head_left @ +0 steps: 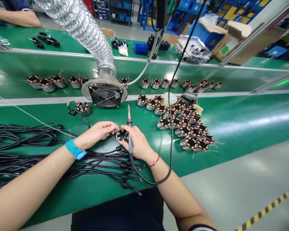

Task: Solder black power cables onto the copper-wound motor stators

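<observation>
Near the middle of the green bench, my right hand (pixel 139 142) is closed around a copper-wound stator (pixel 122 135), its thumb and fingers at the ring's right side. A soldering iron (pixel 130 128) also rests in that hand, its tip pointing up and away. My left hand (pixel 101 131), with a blue wristband, has its thumb and forefinger pinched just left of the stator; what they grip, perhaps a thin wire, is too small to make out. Black cables (pixel 96 163) with bare ends lie below both hands. Another stator (pixel 83 108) with a cable stands behind my left hand.
A round fan hood (pixel 106 95) on a silver duct (pixel 86 32) hangs beyond my hands. Many stators (pixel 188 143) stand at the right, more along the back ledge. The iron's black cord (pixel 170 150) loops past my right forearm. A person's arm (pixel 16 16) shows top left.
</observation>
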`<state>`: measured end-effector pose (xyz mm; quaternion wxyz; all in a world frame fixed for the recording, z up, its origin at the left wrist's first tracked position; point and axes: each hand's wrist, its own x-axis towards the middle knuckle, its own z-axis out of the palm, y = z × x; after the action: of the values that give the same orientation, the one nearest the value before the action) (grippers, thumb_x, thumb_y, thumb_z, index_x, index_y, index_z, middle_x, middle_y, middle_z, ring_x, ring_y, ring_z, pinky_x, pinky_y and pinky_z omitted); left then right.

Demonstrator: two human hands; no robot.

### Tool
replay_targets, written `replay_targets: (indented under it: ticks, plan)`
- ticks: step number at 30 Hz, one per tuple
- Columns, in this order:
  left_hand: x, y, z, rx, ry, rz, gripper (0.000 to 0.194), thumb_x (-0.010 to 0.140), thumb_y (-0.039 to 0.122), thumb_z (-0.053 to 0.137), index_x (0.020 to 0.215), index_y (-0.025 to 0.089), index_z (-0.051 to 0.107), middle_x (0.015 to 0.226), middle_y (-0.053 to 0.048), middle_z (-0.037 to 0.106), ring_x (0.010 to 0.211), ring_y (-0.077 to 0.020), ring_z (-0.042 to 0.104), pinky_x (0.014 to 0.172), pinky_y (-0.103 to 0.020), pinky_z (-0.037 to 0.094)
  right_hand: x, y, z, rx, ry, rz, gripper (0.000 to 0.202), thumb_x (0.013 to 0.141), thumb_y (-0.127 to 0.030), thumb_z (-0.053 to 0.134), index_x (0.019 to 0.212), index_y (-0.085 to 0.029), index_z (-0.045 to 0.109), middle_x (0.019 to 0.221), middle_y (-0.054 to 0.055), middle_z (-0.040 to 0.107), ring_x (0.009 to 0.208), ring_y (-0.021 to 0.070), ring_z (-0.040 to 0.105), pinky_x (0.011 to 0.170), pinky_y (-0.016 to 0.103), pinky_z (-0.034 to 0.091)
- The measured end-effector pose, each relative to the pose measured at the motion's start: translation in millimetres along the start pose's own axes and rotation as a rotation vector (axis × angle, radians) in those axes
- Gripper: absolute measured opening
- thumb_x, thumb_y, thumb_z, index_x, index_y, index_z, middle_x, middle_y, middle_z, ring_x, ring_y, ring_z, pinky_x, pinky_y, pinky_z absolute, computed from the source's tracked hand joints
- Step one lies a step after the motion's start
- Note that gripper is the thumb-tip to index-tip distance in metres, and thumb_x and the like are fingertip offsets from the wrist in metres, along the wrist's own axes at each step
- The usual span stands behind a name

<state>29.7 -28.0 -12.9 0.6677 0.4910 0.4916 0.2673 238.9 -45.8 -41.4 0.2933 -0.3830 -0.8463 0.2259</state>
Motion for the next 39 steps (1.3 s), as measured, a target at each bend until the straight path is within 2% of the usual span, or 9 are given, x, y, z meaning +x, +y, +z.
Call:
replay_targets:
  ticks: [5,8,11,14,18,23,27,32,39]
  plan:
    - [-5,7,-8.1,0.395,-0.090,0.091,0.030,0.079,0.043,0.064,0.092,0.016,0.059,0.069,0.003,0.052,0.063,-0.0110,0.045,0.059,-0.022,0.035,-1,5,-5,0.003,0.039,0.031,0.058,0.082,-0.023,0.067,0.134,-0.019,0.040,0.117,0.011,0.061,0.101,0.0256,0.053,0.091,0.045,0.048]
    - [-4,6,-10.9,0.511,-0.060,0.147,0.028,0.083,0.043,0.057,0.086,0.016,0.062,0.077,-0.001,0.058,0.072,-0.0144,0.050,0.067,-0.025,0.039,-1,6,-5,0.008,0.043,0.029,0.060,0.082,-0.023,0.067,0.135,-0.020,0.039,0.118,0.011,0.061,0.102,0.0257,0.053,0.092,0.045,0.048]
    - [-3,4,-9.4,0.442,-0.044,0.163,0.028,0.083,0.043,0.056,0.080,0.016,0.063,0.086,-0.003,0.064,0.083,-0.0168,0.055,0.078,-0.028,0.041,-1,5,-3,0.010,0.037,0.024,0.059,0.082,-0.022,0.066,0.135,-0.021,0.039,0.118,0.010,0.060,0.102,0.0257,0.053,0.092,0.045,0.048]
    - [-3,3,-6.2,0.270,-0.055,0.053,0.030,0.081,0.045,0.059,0.079,0.015,0.065,0.081,-0.004,0.065,0.070,-0.0134,0.052,0.063,-0.023,0.038,-1,3,-3,0.017,-0.004,0.006,0.057,0.082,-0.022,0.066,0.134,-0.020,0.040,0.116,0.010,0.061,0.101,0.0254,0.053,0.091,0.045,0.049]
    - [-2,1,-5.0,0.177,-0.044,-0.049,0.033,0.081,0.045,0.060,0.085,0.013,0.066,0.076,-0.003,0.062,0.053,-0.0075,0.038,0.049,-0.021,0.024,0,5,-4,0.048,-0.048,-0.021,0.057,0.084,-0.023,0.065,0.135,-0.022,0.040,0.118,0.010,0.060,0.102,0.0249,0.054,0.091,0.044,0.050]
    - [4,-1,-9.2,0.301,-0.185,0.156,0.025,0.085,0.033,0.057,0.098,0.013,0.062,0.087,-0.003,0.063,0.074,-0.0116,0.051,0.067,-0.023,0.041,0,15,-4,0.044,-0.032,0.052,0.051,0.089,-0.029,0.058,0.136,-0.025,0.039,0.123,0.010,0.058,0.111,0.0248,0.055,0.097,0.045,0.048]
    - [9,-1,-19.7,0.420,-0.224,0.148,0.012,0.082,0.024,0.062,0.082,0.012,0.066,0.077,-0.001,0.063,0.074,-0.0115,0.052,0.073,-0.023,0.040,2,27,-1,0.020,-0.042,0.090,0.048,0.091,-0.038,0.055,0.135,-0.027,0.040,0.125,0.010,0.057,0.114,0.0258,0.057,0.097,0.047,0.049]
    - [9,7,-17.8,0.439,-0.284,0.124,0.011,0.085,0.020,0.061,0.080,0.012,0.067,0.077,0.001,0.065,0.073,-0.0094,0.055,0.073,-0.020,0.043,4,39,3,-0.040,0.004,0.091,0.055,0.087,-0.050,0.054,0.135,-0.027,0.041,0.125,0.011,0.060,0.112,0.0305,0.061,0.094,0.052,0.052]
    - [7,11,3.7,0.456,-0.158,0.116,0.023,0.090,0.023,0.048,0.081,0.015,0.067,0.088,-0.003,0.071,0.079,-0.0077,0.062,0.072,-0.013,0.046,10,46,6,-0.043,0.005,0.051,0.053,0.087,-0.048,0.053,0.136,-0.031,0.042,0.125,0.012,0.061,0.106,0.0324,0.065,0.084,0.051,0.058]
